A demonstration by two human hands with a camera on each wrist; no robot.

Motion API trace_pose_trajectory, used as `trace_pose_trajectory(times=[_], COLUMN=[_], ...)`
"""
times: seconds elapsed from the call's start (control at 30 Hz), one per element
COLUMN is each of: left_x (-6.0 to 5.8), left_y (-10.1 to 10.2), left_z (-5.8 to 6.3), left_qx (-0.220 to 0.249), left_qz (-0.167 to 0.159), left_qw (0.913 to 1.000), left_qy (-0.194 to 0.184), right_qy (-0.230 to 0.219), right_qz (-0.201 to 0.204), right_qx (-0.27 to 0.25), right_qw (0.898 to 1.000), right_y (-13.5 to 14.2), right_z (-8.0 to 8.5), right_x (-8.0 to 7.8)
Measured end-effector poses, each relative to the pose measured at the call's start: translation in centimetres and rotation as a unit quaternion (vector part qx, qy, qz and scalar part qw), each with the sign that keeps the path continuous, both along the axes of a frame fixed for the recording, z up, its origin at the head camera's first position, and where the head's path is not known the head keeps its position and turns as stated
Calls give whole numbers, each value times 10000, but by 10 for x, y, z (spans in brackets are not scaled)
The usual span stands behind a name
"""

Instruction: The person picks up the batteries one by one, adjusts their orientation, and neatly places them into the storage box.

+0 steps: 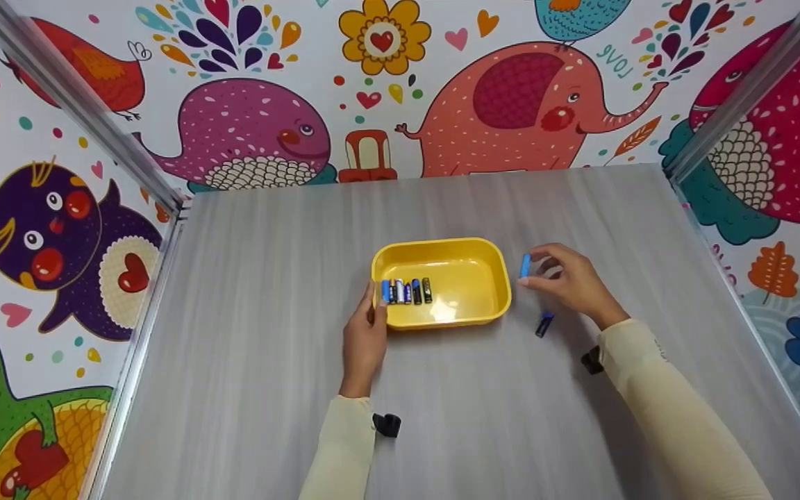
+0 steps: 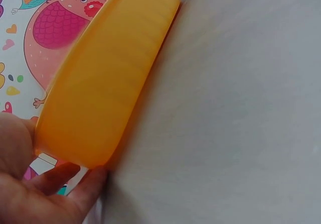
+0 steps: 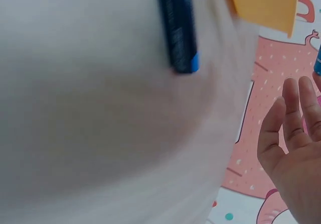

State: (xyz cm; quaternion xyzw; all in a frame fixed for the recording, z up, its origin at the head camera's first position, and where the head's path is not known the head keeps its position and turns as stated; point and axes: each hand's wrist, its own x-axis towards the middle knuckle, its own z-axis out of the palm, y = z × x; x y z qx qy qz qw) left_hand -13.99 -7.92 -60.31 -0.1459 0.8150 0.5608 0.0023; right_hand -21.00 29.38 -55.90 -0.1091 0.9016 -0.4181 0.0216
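Observation:
A yellow plastic tray (image 1: 469, 316) sits mid-table. Along its left side several batteries (image 1: 407, 292) stand in a row, blue, white and dark. My left hand (image 1: 365, 340) grips the tray's left end, thumb at the rim; the left wrist view has the fingers under the corner of the tray wall (image 2: 95, 93). To the right of the tray, my right hand (image 1: 573, 281) pinches a light blue battery (image 1: 526, 266) between thumb and fingertips, above the table. Below that hand a dark blue battery (image 1: 544, 324) lies on the table, large in the right wrist view (image 3: 179, 33).
The grey wood-grain table (image 1: 261, 312) is bordered by walls printed with cartoon animals (image 1: 511, 118). Metal frame posts (image 1: 80, 104) rise at its back corners. A black wrist device (image 1: 387, 425) is strapped by the left sleeve, another (image 1: 592, 360) by the right.

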Motion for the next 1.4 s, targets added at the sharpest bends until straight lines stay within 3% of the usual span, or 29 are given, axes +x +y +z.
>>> trace_pose_trajectory(times=[0.6, 1.03, 1.4], left_x=[-1, 0, -1], left_y=[1, -1, -1], left_z=[-1, 1, 0], left_qx=[16, 56, 3], left_qz=[18, 12, 21], left_qw=[9999, 10000, 10000], left_qy=[-126, 6, 28], right_qy=[-106, -116, -510], right_qz=[114, 472, 668], right_qx=[-781, -746, -374], right_qw=[9968, 9960, 9958], right_y=[-61, -101, -128], right_z=[16, 14, 3], right_x=[-12, -20, -24])
